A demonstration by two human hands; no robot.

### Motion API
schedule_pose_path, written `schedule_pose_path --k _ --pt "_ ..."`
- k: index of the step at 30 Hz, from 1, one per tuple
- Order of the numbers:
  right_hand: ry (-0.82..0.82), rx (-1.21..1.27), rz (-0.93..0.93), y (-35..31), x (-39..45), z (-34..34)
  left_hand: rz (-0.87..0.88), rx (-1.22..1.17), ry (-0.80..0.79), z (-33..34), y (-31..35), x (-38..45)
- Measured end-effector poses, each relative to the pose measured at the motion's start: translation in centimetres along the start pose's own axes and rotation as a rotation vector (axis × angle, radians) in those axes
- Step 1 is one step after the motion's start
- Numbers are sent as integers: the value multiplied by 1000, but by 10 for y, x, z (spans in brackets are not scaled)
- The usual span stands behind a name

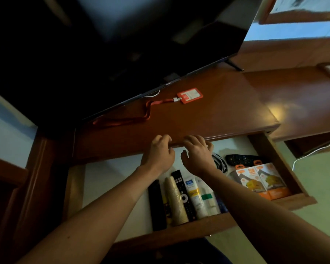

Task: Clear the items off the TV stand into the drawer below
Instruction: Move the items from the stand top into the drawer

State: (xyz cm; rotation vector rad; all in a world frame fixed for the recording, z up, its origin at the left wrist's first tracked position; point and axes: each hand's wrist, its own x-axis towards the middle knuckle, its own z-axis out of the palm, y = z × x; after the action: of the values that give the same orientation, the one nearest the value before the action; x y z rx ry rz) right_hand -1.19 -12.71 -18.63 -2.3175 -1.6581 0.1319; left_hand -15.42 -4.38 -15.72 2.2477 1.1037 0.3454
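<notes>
A red card holder with a red lanyard lies on the wooden TV stand, just in front of the TV. The drawer below is pulled out. Inside it lie black remotes, tubes, a coiled cable, another dark remote and two orange boxes. My left hand and my right hand hover side by side over the drawer at the stand's front edge, fingers curled and apart, with nothing in them.
A white cable hangs at the right beside the drawer. A lower wooden shelf extends to the right of the stand. The drawer's left half shows its bare white bottom.
</notes>
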Motion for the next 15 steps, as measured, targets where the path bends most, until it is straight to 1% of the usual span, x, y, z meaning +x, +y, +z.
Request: schedule_pose_path --k 4,9,13,15 --pt "38 -16 -7 19 36 -14 -11 -6 20 -4 9 42" --pt "-41 -28 -49 47 82 -19 -88 17 25 0 20 94" --pt "-88 -17 -48 71 121 -21 -158 72 3 8 24 133" --pt "-105 -7 -56 84 143 -24 -163 133 6 14 24 151"
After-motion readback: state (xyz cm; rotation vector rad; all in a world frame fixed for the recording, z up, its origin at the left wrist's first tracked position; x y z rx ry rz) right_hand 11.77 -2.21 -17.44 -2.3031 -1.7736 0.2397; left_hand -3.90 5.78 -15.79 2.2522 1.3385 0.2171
